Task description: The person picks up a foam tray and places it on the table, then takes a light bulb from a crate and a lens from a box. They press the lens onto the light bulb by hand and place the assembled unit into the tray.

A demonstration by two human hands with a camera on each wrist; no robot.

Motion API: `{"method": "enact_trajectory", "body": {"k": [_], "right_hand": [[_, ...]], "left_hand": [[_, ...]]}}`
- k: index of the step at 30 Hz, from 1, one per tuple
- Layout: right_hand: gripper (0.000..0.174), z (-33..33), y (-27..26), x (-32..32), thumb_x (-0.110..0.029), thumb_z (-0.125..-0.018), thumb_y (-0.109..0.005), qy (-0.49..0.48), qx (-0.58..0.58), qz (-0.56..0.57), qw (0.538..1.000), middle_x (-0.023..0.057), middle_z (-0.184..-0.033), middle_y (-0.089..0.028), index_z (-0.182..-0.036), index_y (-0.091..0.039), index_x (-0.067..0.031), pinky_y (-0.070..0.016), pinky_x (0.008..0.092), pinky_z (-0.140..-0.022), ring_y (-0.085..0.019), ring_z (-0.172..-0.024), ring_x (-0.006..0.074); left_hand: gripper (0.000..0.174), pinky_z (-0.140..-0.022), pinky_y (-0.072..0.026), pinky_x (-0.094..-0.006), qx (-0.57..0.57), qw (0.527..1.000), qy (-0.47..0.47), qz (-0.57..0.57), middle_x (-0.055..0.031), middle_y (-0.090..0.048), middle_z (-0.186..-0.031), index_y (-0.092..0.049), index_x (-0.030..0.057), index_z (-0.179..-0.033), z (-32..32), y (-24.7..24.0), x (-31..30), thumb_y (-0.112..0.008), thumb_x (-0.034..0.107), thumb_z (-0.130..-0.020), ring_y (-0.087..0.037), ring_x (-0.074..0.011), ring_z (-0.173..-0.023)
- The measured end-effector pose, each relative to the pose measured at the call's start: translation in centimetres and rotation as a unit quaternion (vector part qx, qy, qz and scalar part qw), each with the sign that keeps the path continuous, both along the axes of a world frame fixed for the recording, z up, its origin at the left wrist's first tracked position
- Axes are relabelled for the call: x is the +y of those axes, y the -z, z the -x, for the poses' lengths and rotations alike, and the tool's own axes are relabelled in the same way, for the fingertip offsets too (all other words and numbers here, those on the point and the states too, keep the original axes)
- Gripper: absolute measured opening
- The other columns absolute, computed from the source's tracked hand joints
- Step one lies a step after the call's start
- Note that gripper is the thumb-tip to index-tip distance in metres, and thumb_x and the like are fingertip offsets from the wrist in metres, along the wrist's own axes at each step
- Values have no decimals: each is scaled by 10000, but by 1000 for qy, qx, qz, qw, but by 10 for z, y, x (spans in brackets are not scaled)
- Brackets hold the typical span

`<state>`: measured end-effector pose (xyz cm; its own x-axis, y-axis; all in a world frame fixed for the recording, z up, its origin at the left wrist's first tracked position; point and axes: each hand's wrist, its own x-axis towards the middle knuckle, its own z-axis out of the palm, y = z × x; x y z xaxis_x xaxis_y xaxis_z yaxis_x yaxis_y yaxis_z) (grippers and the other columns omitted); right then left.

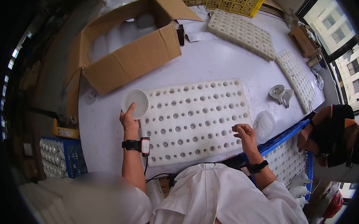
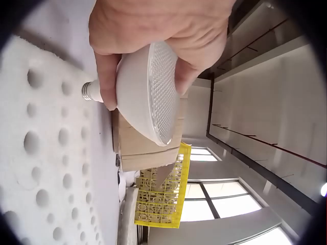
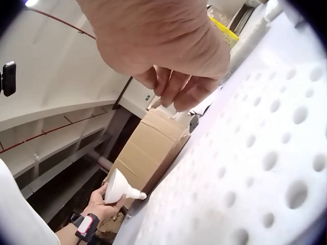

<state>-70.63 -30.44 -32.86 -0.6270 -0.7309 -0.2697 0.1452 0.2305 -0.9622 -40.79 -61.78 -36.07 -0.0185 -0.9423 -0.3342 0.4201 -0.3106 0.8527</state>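
Note:
My left hand (image 1: 129, 121) grips a white reflector light bulb (image 2: 140, 97) over the left end of a white foam tray (image 1: 193, 124). The thumb lies on the bulb's textured round lens, and fingers wrap its back. A metal screw base (image 2: 92, 91) points toward the tray in the left wrist view. The tray is full of round holes, large and small, and none of them holds a bulb. Over the tray's right edge hovers my right hand (image 1: 246, 137), its fingers loosely bent with nothing between them. Just beside it lies a clear, rounded plastic piece (image 1: 265, 125).
An open cardboard box (image 1: 134, 57) holding whitish rounded items stands at the back left. Two loose bulbs (image 1: 277, 91) lie to the right. More foam trays (image 1: 241, 33) sit behind, near a yellow crate (image 1: 223, 3). Another person (image 1: 333, 133) works at a blue crate (image 1: 283, 139) on the right.

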Motion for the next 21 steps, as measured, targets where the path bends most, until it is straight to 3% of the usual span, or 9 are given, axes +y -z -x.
{"method": "enact_trajectory", "body": {"k": [3, 12, 15, 17, 21], "right_hand": [[202, 2, 1, 15, -164, -911, -547, 40, -8, -12, 999, 76, -947, -665, -1012, -619, -5, -514, 287, -748, -623, -882, 140], [180, 33, 9, 39, -135, -914, -550, 43, 3, 15, 999, 72, -961, -662, -1027, -613, -9, -508, 274, -741, -622, -896, 137], [164, 37, 1, 40, -133, -896, -571, 33, 3, 4, 999, 29, -938, -671, -1018, -625, -37, -500, 257, -727, -612, -873, 97], [197, 40, -7, 42, -152, -888, -585, 26, 25, -26, 999, 29, -927, -675, -1038, -632, -33, -500, 250, -727, -614, -860, 93], [211, 59, -12, 53, -145, -892, -576, 44, 49, -12, 998, 47, -940, -677, -1050, -629, -17, -501, 256, -736, -618, -862, 104]], "left_hand": [[456, -835, -515, -396, -10, 999, -3, -36, -124, -577, -1119, -509, -13, -1192, -2, 6, -12, -679, 67, -776, -579, -268, -1020], [482, -798, -525, -429, -75, 996, 31, -47, -125, -569, -1121, -515, -16, -1183, -7, 22, -6, -704, 101, -756, -574, -283, -1011], [510, -757, -536, -453, -91, 993, 23, -73, -140, -562, -1107, -504, -14, -1194, -7, 42, -17, -715, 147, -759, -568, -316, -1001], [523, -754, -542, -459, -112, 991, 16, -77, -160, -545, -1119, -493, -14, -1202, -1, 30, -12, -711, 190, -772, -558, -328, -996], [564, -763, -555, -421, -114, 990, 32, -72, -167, -506, -1162, -463, -19, -1241, -2, 33, -13, -694, 235, -795, -534, -319, -1016]]}}
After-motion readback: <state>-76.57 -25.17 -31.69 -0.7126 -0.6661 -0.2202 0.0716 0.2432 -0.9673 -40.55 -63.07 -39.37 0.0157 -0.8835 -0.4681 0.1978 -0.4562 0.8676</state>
